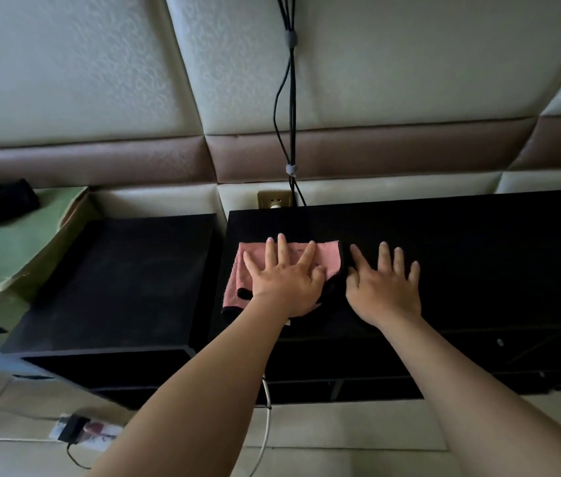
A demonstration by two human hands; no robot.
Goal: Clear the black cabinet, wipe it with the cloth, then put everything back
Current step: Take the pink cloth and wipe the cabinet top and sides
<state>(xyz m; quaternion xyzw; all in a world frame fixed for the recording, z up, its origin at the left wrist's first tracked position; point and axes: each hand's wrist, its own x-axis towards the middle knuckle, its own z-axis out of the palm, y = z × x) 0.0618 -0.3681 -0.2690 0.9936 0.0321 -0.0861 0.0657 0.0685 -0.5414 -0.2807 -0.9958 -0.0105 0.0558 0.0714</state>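
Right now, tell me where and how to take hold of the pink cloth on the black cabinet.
Probably pinch the pink cloth at its near left corner, coming from the left front: it lies flat on the black cabinet, the left hand presses its middle, and that corner lies uncovered at the cabinet's edge.

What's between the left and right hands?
Head view: only the dark edge of the pink cloth, between left hand and right hand, on the black cabinet.
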